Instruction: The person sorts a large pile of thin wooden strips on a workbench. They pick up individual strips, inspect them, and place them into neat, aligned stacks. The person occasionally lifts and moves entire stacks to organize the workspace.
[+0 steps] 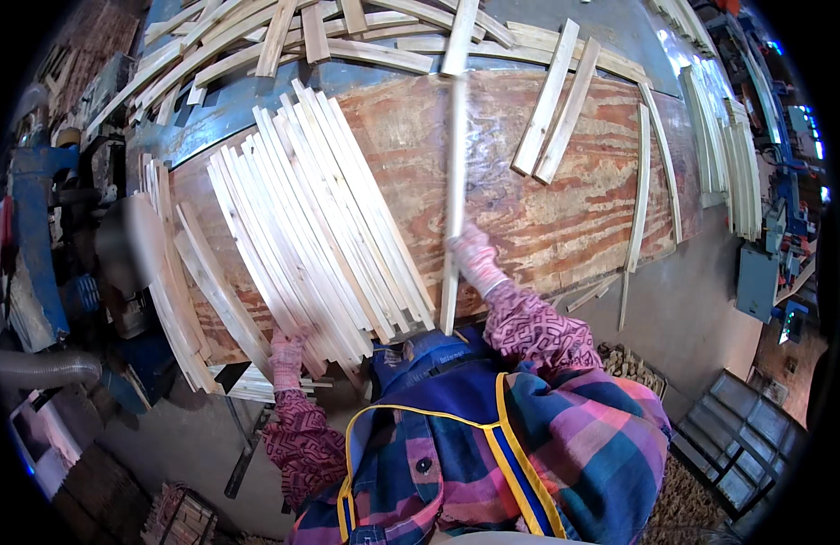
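My right hand (475, 258), in a pinkish work glove, is closed round a long pale wooden strip (457, 163). That strip points away from me across a plywood board (392, 127), and its near end reaches close to my apron. Left of it lies a wide row of similar wooden strips (320, 209), side by side and slanting. At the near ends of that row is my left hand (287, 352), gloved alike. Its fingers are smeared and partly lost against the wood, so I cannot make out its grip.
Loose wooden slats (283, 41) lie heaped along the far side. Two short slats (558, 100) rest on the board's right half, with thin strips (639, 182) beyond them. More strips (170, 272) stand at the left edge, near machinery (38, 272). A stack (740, 168) sits far right.
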A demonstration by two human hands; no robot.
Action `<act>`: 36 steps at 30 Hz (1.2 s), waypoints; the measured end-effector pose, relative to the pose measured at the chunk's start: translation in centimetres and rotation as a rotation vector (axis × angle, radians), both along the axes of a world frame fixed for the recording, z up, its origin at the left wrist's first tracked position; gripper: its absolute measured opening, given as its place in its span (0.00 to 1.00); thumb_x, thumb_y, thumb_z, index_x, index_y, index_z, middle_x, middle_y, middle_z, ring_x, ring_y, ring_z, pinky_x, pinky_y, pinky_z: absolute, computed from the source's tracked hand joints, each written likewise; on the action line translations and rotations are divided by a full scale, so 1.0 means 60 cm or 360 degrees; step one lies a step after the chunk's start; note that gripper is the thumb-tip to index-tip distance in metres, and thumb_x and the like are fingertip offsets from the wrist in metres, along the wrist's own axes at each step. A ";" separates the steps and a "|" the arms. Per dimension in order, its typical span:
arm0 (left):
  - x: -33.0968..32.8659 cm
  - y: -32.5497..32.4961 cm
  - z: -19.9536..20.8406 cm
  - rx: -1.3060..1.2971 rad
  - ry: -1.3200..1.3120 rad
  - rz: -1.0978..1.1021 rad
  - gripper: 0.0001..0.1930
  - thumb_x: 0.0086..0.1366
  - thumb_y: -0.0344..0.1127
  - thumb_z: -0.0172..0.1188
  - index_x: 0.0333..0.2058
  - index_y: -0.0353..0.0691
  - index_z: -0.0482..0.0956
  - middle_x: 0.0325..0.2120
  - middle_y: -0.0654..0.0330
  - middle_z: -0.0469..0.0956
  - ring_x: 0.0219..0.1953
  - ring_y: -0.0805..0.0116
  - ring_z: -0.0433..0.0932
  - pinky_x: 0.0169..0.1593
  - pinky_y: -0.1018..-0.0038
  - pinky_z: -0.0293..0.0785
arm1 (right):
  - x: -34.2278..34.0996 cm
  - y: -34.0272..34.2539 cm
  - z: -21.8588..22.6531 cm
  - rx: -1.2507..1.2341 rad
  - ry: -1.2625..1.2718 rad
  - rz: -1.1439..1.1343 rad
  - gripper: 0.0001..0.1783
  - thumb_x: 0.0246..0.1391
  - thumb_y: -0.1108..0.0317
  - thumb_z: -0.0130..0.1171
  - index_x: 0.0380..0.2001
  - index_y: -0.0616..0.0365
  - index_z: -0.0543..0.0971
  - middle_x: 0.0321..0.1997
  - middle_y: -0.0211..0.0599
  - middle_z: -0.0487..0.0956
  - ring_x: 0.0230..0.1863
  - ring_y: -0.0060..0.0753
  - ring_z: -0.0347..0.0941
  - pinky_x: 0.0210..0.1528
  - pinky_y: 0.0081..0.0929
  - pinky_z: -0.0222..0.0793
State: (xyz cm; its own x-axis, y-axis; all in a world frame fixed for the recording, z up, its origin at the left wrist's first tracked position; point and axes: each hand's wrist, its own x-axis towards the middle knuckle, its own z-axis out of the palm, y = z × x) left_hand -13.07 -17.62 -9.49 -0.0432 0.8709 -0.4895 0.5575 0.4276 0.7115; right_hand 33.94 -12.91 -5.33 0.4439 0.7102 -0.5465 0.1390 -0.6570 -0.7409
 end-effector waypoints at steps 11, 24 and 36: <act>0.110 0.104 0.162 -0.0395 0.0758 0.0257 0.36 0.61 0.52 0.63 0.65 0.45 0.65 0.56 0.46 0.74 0.58 0.47 0.71 0.60 0.62 0.66 | 0.096 0.538 0.108 0.0220 -0.0631 0.0054 0.47 0.48 0.38 0.64 0.60 0.66 0.68 0.52 0.60 0.78 0.56 0.59 0.74 0.57 0.46 0.71; 0.587 0.445 0.293 0.0056 0.0027 -0.0762 0.34 0.59 0.35 0.65 0.62 0.30 0.65 0.52 0.45 0.75 0.51 0.54 0.76 0.56 0.62 0.75 | 0.074 0.344 0.072 0.0846 0.0135 0.0170 0.24 0.54 0.55 0.62 0.47 0.63 0.79 0.38 0.41 0.82 0.40 0.38 0.78 0.42 0.32 0.73; 0.615 0.314 0.197 -0.1276 -0.1884 -0.0206 0.31 0.57 0.31 0.68 0.59 0.36 0.67 0.45 0.49 0.80 0.35 0.64 0.83 0.38 0.67 0.84 | 0.420 0.263 0.051 -0.0632 -0.1225 0.0160 0.41 0.48 0.46 0.65 0.61 0.54 0.65 0.56 0.51 0.75 0.54 0.48 0.75 0.51 0.33 0.75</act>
State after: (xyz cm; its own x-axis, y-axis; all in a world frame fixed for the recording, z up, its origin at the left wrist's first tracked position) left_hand 23.81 1.19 2.34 0.7863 0.3138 -0.5323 -0.1161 0.9211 0.3716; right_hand 59.12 2.86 -2.29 0.7370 0.5865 -0.3360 0.5782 -0.8045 -0.1360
